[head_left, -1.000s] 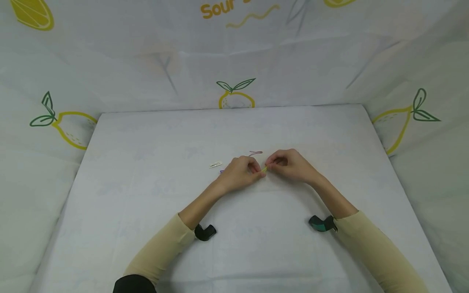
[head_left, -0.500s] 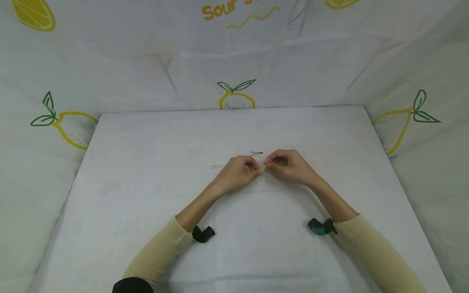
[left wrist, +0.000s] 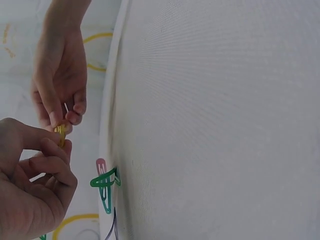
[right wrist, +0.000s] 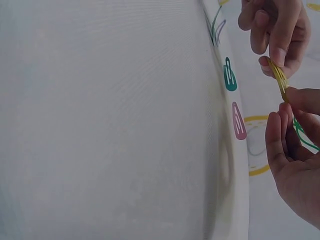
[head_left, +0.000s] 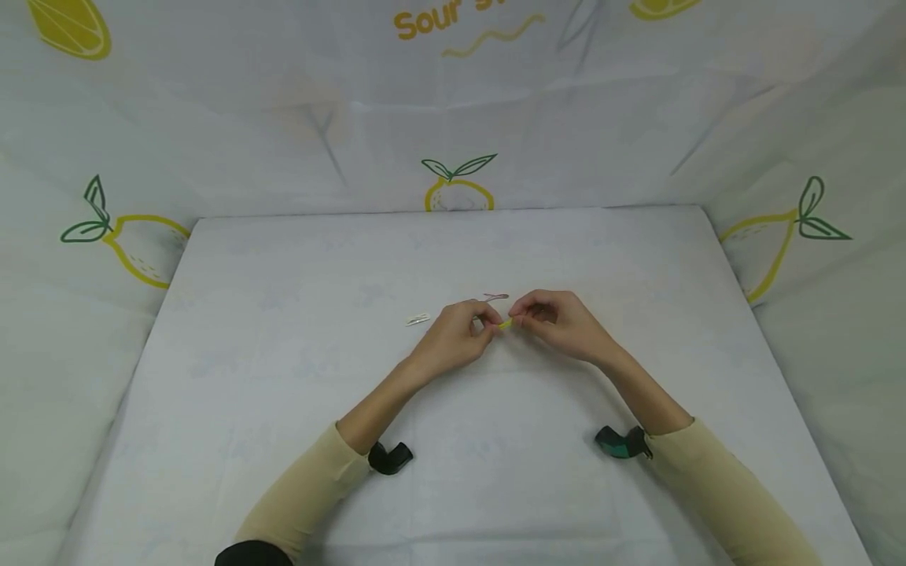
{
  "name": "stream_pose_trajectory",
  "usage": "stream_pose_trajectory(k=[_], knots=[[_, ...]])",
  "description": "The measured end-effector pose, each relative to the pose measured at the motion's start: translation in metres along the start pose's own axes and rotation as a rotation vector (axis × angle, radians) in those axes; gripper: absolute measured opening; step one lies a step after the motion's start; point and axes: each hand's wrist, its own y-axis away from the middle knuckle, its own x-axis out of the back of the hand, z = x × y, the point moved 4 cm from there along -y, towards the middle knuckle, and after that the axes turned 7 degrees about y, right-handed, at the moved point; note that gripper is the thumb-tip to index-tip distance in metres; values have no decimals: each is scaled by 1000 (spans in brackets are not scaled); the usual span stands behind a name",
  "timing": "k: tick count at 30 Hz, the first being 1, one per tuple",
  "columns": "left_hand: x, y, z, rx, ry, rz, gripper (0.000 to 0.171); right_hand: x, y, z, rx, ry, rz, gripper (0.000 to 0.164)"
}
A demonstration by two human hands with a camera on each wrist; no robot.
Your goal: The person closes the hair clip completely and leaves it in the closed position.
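I've got the left hand (head_left: 456,334) and right hand (head_left: 564,324) close together, fingertips curled in, each pinching one end of the yellow clip (right wrist: 278,80). Clip spans the gap between them. Pink clip (right wrist: 239,121) and teal clip (right wrist: 230,75) lie just beyond on the white table (head_left: 495,456), apart from each other.

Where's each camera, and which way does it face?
Head: on the head, facing forward and down over the tabletop; left hand, right hand, sleeves show.
Left wrist: worn there, facing across the tabletop; left hand near, right hand beyond.
Right wrist: worn there, facing across the tabletop; right hand near, left hand beyond.
Both wrist views share the pinched yellow clip.
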Motion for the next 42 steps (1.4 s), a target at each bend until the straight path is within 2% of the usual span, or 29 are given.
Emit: stream_pose_trajectory(k=[12,27,34,42], knots=[[1,3,2,-22,6,26,11,-5,2,-2,-35,-45,-13,9],[0,6,3,-38,-6,68,8,-10,5,-7,-23,-32,7,6],[2,5,4,-71,11,118,7,-10,6,-10,-18,-20,61,8],[3,6,7,-80,24,149,7,-12,9,-14,0,17,144,7]])
